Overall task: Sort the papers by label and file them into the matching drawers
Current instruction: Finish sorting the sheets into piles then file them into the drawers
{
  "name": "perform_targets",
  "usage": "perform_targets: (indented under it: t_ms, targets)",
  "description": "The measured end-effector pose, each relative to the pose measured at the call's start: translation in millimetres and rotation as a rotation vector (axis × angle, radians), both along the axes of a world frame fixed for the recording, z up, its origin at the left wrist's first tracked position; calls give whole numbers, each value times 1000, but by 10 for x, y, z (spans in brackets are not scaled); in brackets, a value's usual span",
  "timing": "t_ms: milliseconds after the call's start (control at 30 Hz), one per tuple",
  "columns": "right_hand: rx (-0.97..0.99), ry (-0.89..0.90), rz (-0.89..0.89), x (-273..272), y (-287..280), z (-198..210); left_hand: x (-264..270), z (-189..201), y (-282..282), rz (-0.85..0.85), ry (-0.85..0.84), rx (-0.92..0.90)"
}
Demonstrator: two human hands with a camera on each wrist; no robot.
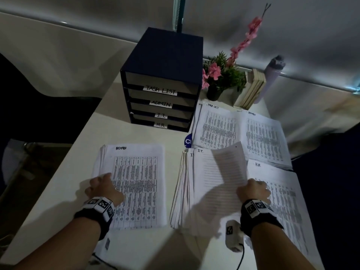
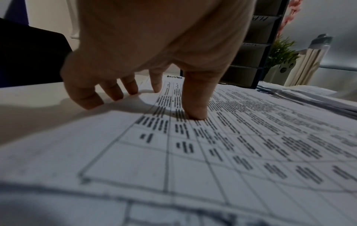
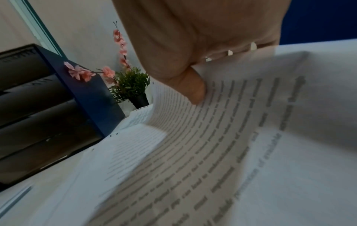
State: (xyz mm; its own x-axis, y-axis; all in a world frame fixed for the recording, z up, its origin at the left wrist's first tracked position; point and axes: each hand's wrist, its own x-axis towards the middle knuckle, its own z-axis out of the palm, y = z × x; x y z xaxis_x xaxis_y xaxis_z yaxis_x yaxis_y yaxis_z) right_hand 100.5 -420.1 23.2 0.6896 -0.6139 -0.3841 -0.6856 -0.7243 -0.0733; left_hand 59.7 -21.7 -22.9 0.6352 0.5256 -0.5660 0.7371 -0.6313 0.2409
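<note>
A dark blue drawer unit point(image 1: 161, 78) stands at the back of the desk, its drawers labelled TASK LIST, ADMIN, I.T. and H.R. A paper stack headed ADMIN point(image 1: 136, 184) lies front left. My left hand point(image 1: 101, 187) rests on its left edge, thumb point(image 2: 195, 100) pressing the top sheet, fingers straight. My right hand point(image 1: 253, 189) pinches a lifted, curling sheet point(image 1: 229, 166) over the I.T. stack point(image 1: 202, 191), thumb point(image 3: 193, 90) on the printed side. An H.R. pile point(image 1: 280, 201) lies right of it. TASK LIST point(image 1: 216, 127) and ADMIN point(image 1: 263, 137) piles lie behind.
A potted plant with pink flowers point(image 1: 220, 78), several upright books point(image 1: 251, 88) and a lilac bottle point(image 1: 272, 75) stand at the back right. A blue round object point(image 1: 188, 140) peeks from under the papers. The desk's left side point(image 1: 64, 172) is bare; dark chairs flank the desk.
</note>
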Motion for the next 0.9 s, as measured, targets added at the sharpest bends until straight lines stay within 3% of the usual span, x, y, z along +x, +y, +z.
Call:
perform_targets:
  t_ms: [300, 433, 567, 633, 767, 833, 900]
  targets:
    - [234, -197, -99, -89, 167, -161, -23, -45, 17, 4, -31, -9]
    - [7, -159, 205, -127, 367, -165, -14, -8, 68, 43, -2, -19]
    - [71, -145, 554, -67, 703, -216, -4, 26, 200, 114, 5, -86]
    - [115, -36, 580, -48, 812, -243, -9, 28, 256, 141, -6, -123]
    - [84, 70, 434, 28, 908, -182, -43, -9, 297, 135, -35, -95]
    - [51, 35, 478, 76, 1005, -152, -81, -8, 285, 99, -45, -72]
    - [136, -87, 591, 127, 1190, -164, -120, -39, 273, 61, -62, -60]
